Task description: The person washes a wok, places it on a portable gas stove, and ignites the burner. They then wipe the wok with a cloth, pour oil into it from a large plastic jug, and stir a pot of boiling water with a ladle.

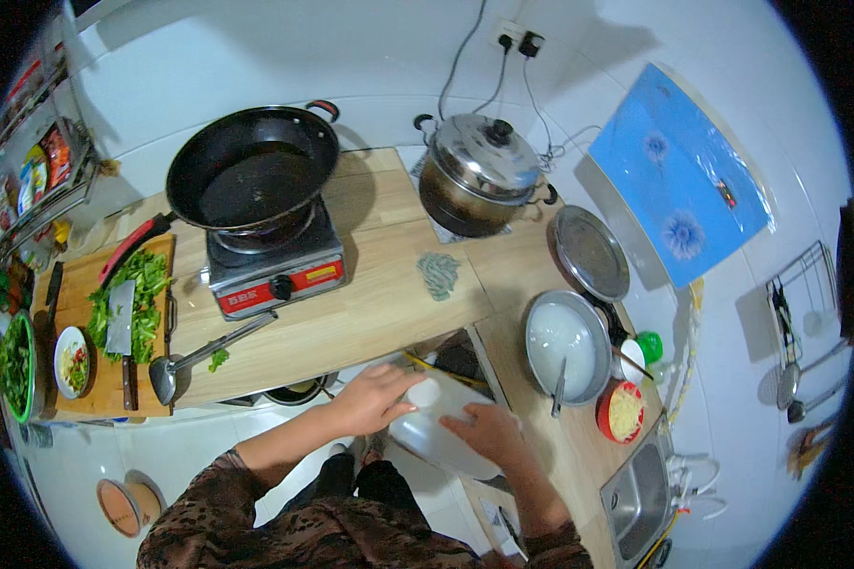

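Observation:
A translucent whitish plastic jug (427, 435) is in front of my body, tilted, over the gap beside the counter's front edge. My left hand (370, 404) has its thumb and fingers at the jug's round white cap (423, 393). Against the jug's side lies my right hand (489, 432), slightly blurred, its fingers spread over the plastic. Beyond my hands, a black wok (256, 181) with a little dark liquid in it sits on a portable gas stove (277, 270). The jug's underside is hidden.
Left, a cutting board (78, 299) bears chopped greens, a cleaver (121, 320) and a small bowl (73, 363). A ladle (167, 377) rests near the counter edge. Right stand a lidded steamer pot (470, 185), a basin of whitish liquid (566, 334), a red bowl (619, 412) and the sink (637, 498).

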Motion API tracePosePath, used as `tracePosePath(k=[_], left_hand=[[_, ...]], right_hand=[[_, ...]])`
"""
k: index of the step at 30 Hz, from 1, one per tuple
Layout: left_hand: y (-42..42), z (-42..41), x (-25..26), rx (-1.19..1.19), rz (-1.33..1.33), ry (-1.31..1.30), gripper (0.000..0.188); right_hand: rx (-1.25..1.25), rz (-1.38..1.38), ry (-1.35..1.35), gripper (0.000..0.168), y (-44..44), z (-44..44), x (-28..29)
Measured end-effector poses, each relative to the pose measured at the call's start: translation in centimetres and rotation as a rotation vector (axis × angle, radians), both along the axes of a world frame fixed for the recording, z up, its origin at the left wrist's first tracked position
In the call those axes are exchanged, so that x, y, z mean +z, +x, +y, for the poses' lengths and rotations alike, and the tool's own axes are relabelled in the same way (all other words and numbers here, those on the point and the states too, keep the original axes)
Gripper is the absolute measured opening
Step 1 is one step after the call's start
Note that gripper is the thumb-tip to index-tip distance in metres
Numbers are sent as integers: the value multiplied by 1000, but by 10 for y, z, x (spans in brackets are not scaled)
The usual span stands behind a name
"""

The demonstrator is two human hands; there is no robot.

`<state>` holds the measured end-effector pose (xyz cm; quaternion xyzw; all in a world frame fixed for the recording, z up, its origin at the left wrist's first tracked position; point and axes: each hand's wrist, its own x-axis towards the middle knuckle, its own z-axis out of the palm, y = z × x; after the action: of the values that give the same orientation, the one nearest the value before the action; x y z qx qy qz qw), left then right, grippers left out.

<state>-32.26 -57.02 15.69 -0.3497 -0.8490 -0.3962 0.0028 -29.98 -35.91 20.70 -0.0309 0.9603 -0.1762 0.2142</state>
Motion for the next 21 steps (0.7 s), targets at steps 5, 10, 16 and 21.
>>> tracePosePath(k=[5,10,16,21], left_hand=[[42,15,-70,-146,-166,-447,43],[88,19,-137,-396,-412,-735,33],[118,42,-195,-510,-541,-836,23],[110,67,-230,-473,-424,-690,19]], right_hand=[[-161,-174,-69,52,46,37,-112],[-337,17,-247,42,90,81,-247],[-672,-26,-614,27,116,131,-392],[-1042,-174,-720,13,83,159,-440]])
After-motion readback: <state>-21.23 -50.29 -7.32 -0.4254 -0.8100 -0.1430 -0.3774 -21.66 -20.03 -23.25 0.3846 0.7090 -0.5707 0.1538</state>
